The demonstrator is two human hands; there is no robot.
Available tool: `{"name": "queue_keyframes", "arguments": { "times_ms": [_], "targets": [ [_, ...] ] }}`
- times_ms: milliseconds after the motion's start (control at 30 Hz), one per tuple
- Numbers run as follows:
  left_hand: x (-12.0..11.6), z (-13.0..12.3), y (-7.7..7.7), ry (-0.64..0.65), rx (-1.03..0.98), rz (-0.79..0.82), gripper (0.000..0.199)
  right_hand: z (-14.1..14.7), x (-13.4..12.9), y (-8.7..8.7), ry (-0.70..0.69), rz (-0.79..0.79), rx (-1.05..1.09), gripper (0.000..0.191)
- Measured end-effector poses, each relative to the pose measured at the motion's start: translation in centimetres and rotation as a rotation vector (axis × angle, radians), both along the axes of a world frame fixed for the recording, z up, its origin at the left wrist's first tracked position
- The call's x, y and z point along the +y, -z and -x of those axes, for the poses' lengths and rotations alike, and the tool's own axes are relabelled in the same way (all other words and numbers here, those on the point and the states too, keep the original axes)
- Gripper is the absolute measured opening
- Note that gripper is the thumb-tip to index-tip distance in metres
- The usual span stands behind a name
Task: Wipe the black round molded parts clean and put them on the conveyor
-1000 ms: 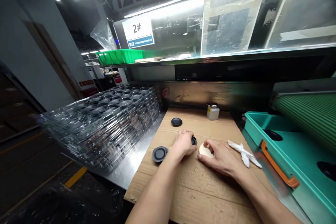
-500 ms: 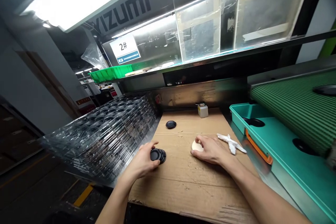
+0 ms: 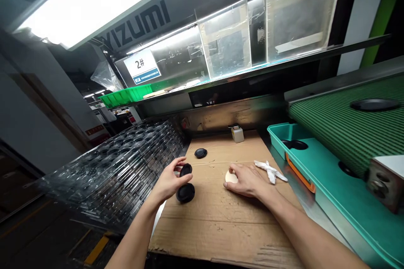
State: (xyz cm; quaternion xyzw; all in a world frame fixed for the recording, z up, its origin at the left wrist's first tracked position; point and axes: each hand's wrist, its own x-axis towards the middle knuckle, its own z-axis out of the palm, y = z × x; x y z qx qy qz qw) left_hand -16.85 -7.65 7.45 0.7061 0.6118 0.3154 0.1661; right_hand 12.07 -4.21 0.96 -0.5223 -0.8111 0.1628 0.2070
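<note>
Head view: cardboard sheet [image 3: 217,227] beside stacked clear trays [image 3: 110,172], seemingly a factory.

Pale disc [image 3: 230,177] half hidden under right hand [image 3: 248,180]; black disc [image 3: 186,170] partly covered by left hand [image 3: 168,183] fingers. Left forearm [image 3: 132,231], right forearm [image 3: 309,235] cut off by bottom edge. Teal tray [image 3: 344,193] cut off at right. Sign [image 3: 142,66] small print unreadable. Bottle [image 3: 237,134] label too small to read.

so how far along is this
Already done, it seems: black discs lie in the teal tray. In hand: the left hand holds a black disc, and the right hand grips a cream pad. Still out: two more discs on the cardboard.
</note>
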Motion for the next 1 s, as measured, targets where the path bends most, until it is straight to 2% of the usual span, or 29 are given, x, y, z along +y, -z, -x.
{"name": "queue_keyframes", "arguments": {
  "times_ms": [67,167,233,300,367,467,567,633,833,1000],
  "targets": [
    [2.3,-0.7,0.5,-0.015,-0.04,-0.03,0.067,0.0,-0.1,-0.1,-0.01,-0.011,0.005,0.048],
    [6.3,-1.5,0.9,-0.045,0.071,-0.056,0.065,0.0,-0.1,-0.2,0.0,-0.017,0.0,0.046],
    [8.3,-1.7,0.4,-0.03,0.149,-0.028,0.065,0.0,-0.1,-0.2,0.012,-0.023,-0.003,0.045],
    [8.9,-1.4,-0.6,-0.009,0.185,0.005,0.063,0.0,0.0,0.0,0.004,-0.04,0.003,0.045],
    [8.0,-0.5,-1.7,0.037,0.214,0.066,0.061,0.0,0.1,0.1,-0.006,-0.059,0.01,0.044],
    [4.7,1.7,-2.5,0.124,0.313,0.256,0.06,-0.1,0.4,0.3,-0.004,-0.052,0.005,0.042],
    [1.4,3.0,-2.2,0.108,0.381,0.411,0.064,-0.2,0.5,0.2,-0.014,-0.028,-0.001,0.042],
    [0.1,2.9,-1.6,0.114,0.39,0.436,0.065,-0.2,0.5,0.0,-0.009,-0.013,-0.007,0.043],
    [0.1,0.0,-0.1,0.201,0.429,0.365,0.066,-0.2,0.0,0.0,-0.006,-0.009,-0.012,0.043],
    [1.2,-0.3,0.6,0.27,0.491,0.315,0.058,0.0,0.6,-0.2,-0.002,-0.031,-0.013,0.045]
  ]
}}
